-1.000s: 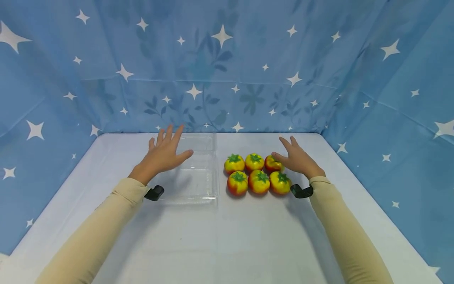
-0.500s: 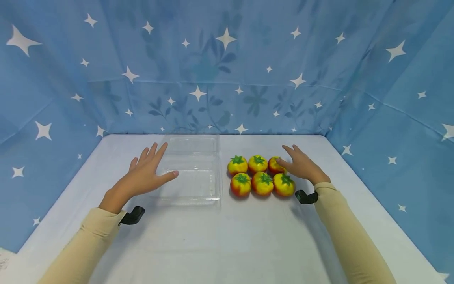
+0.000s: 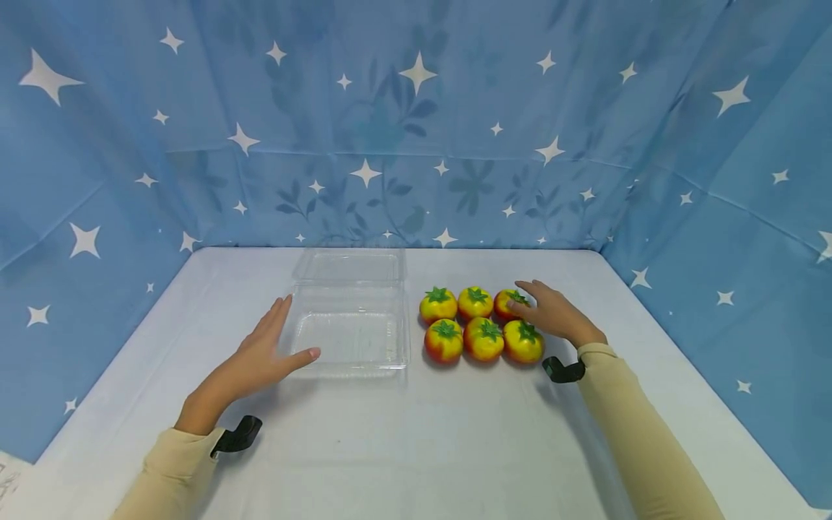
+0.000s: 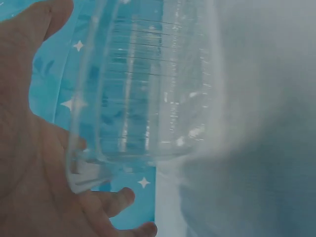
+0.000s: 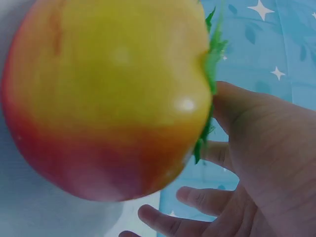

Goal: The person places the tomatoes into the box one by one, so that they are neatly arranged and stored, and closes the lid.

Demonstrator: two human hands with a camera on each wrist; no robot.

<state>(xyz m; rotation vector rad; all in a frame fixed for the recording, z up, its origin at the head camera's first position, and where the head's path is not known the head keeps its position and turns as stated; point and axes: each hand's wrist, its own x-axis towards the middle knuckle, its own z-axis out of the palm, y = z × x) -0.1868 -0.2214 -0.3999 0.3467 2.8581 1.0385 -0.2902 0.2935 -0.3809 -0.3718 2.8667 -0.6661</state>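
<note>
Beside the left wall of a clear plastic box [image 3: 364, 370] is my left hand [image 3: 250, 368], fingers straight and thumb spread toward the front. In the left wrist view the box [image 4: 143, 113] spans the gap between thumb and fingers. My right hand [image 3: 555, 315] hovers at the back right tomato [image 3: 502, 306], its thumb overlapping that fruit in the head view; the fingers are extended and grip nothing. Filling much of the right wrist view is a yellow-red tomato [image 5: 108, 98] with green leaves, partly covering the fingers behind it.
Several more tomatoes stand close together in two rows, such as the front left tomato [image 3: 444, 343]. The box's lid [image 3: 351, 266] lies open at the back. A blue star-patterned curtain [image 3: 390, 130] encloses the white table [image 3: 416, 448] at the back and sides.
My left hand has come back from over the box and lowered to its left side. The right hand has sunk slightly at the back right tomato. The view has shifted a little.
</note>
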